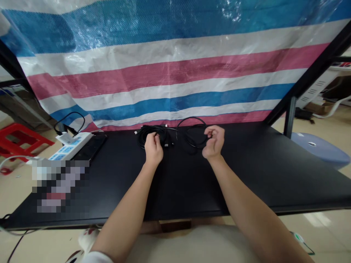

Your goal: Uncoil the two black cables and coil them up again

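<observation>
A bundle of coiled black cables [142, 136] lies toward the back of the black table, with several small plugs poking out of it. My left hand [154, 149] is in front of the bundle, its thumb and fingers pinched on a black cable; the fingertips are partly hidden. To the right, a loose loop of black cable [192, 118] curves up from the bundle to my right hand [214, 141]. The fingers of that hand are curled round the loop's right side, palm turned inward.
A white power strip [82, 140] with a plugged-in charger [65, 138] stands on the table's left, beside a black phone [94, 146]. A blurred-out patch covers the front left. Behind the black table [186, 190] hangs a striped plastic sheet [170, 73]. A red stool [23, 140] stands left.
</observation>
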`<state>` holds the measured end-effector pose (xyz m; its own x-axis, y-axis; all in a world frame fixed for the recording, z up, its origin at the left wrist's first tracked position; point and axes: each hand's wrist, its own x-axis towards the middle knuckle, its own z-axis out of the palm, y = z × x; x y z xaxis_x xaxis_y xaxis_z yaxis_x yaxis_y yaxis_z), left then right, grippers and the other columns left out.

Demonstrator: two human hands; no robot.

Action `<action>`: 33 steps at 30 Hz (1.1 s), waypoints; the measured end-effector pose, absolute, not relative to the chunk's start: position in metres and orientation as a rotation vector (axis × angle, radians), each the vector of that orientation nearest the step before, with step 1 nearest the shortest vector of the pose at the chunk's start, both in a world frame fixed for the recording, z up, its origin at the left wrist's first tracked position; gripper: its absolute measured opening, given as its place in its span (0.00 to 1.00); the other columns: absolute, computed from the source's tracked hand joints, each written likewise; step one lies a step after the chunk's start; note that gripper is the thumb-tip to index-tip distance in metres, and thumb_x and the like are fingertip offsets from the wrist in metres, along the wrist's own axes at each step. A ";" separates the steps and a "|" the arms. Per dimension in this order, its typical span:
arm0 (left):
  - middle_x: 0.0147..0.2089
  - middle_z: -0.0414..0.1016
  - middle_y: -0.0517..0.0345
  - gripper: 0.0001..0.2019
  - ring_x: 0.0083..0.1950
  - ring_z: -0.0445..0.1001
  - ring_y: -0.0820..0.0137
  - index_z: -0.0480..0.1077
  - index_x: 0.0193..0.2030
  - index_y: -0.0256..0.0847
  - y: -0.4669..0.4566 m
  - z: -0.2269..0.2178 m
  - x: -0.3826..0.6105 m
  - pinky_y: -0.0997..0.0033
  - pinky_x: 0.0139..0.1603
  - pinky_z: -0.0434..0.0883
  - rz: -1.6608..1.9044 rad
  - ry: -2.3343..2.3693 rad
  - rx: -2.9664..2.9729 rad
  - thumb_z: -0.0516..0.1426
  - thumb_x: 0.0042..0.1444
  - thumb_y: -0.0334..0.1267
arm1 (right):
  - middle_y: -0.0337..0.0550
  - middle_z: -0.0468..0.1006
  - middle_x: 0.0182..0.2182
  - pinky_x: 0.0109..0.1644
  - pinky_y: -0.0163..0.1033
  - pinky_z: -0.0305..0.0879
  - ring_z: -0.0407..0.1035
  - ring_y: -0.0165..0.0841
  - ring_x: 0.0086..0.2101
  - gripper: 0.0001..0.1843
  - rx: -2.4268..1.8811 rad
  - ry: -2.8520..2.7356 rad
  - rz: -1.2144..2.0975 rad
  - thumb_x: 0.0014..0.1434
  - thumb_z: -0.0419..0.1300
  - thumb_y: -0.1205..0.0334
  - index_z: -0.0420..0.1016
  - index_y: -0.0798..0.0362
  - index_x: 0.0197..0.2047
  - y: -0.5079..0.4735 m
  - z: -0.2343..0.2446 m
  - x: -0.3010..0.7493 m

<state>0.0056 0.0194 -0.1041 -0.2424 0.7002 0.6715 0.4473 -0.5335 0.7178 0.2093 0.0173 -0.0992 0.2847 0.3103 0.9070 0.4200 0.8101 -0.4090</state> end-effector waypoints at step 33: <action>0.18 0.58 0.68 0.18 0.19 0.58 0.77 0.64 0.29 0.41 0.019 -0.081 -0.014 0.75 0.23 0.58 2.195 1.456 1.277 0.51 0.56 0.55 | 0.33 0.68 0.23 0.26 0.37 0.67 0.67 0.30 0.22 0.06 -1.249 -0.841 0.422 0.53 0.53 0.60 0.67 0.48 0.36 0.056 -0.125 0.284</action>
